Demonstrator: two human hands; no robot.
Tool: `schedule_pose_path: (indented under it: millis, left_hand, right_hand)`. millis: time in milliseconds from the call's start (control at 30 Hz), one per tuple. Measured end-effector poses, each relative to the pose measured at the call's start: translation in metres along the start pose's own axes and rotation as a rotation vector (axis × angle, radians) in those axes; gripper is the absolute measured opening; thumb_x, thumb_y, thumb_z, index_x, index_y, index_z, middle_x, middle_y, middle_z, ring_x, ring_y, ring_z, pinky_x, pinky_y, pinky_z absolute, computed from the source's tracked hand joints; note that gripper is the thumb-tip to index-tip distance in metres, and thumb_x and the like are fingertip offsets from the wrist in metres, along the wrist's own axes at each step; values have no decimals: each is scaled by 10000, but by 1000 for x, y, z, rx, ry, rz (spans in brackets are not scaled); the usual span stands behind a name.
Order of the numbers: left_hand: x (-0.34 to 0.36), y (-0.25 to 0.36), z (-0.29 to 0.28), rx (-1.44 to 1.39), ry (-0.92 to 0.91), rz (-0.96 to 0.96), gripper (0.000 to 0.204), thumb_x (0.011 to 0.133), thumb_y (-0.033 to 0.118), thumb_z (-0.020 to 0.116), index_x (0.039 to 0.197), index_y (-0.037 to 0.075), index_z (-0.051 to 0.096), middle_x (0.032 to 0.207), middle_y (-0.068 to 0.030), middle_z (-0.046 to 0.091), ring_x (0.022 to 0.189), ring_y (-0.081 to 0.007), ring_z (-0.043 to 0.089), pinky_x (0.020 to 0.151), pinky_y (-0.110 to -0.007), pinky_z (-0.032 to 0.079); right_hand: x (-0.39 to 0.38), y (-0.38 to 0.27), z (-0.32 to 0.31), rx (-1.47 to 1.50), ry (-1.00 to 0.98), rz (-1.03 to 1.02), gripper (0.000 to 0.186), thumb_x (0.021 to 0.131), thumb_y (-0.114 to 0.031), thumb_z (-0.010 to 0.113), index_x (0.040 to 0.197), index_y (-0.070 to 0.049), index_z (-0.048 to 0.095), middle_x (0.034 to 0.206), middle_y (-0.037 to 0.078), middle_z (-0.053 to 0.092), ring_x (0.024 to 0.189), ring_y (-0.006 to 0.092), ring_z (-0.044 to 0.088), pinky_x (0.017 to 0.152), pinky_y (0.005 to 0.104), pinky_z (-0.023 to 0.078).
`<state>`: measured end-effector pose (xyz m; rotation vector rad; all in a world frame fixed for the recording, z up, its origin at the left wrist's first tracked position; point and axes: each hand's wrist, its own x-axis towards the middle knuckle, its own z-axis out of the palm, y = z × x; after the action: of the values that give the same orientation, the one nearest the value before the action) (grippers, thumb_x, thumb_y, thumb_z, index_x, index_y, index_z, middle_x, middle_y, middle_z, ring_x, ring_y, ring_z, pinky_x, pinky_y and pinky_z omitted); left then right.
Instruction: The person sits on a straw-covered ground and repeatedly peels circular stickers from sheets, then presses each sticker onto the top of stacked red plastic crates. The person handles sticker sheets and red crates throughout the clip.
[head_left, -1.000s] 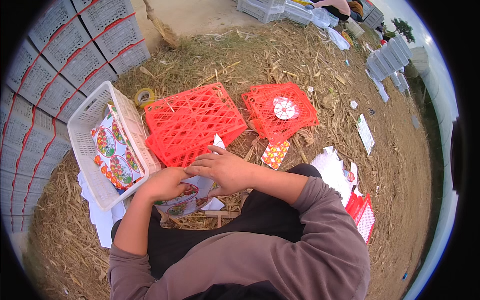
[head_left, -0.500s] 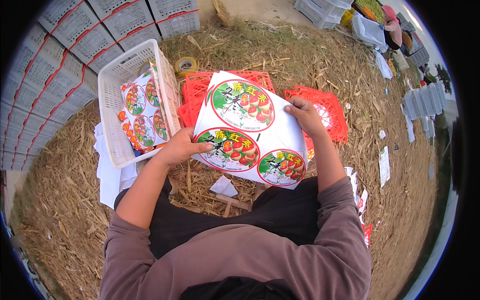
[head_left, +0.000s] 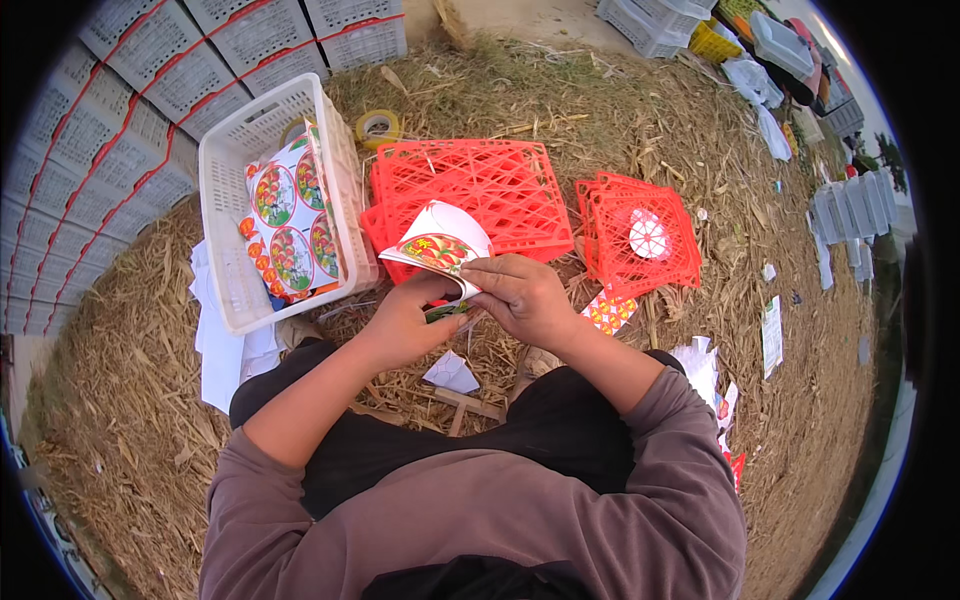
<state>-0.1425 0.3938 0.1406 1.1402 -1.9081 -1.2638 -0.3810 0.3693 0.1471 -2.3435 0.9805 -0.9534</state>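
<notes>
Between hands (head_left: 528,300) – label sheet (head_left: 440,235) w/ yel. txt (head_left: 426,246) curls

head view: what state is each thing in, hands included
printed sheet: bent, held up
right hand: grip closed on the sheet
left hand: at the sheet's lower edge, grip partly hidden
white basket: open on top, papers inside
colourful papers: upright or leaning, can't tell
red lattice panels: stacked
tape roll: on the ground
white scrap: creased, on the ground
grey crates: stacked
</notes>
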Motion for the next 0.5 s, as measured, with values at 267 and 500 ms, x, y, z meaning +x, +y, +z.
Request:
schedule_pose_path:
  millis: [267,500]
  left_hand:
    - [-4,13,-4,101,96,92,338,911,39,734,1249,29,724,1234,-199,718,1166,-381,692,1005,-437,545]
    - [-4,12,-7,56,122,114,339,919,34,722,1258,19,732,1222,-197,718,1145,-360,706,996,-416,549]
  right_hand:
    - [-1,4,0,213,-116,39,304,933,-65,763,1231,-9,754,1243,167,753,1099,337,742,938,400,601]
    - [-3,8,10,579,-98,241,260,1007,-110,713,1239,-1,755,1307,145,750,1223,257,703,1037,384,550]
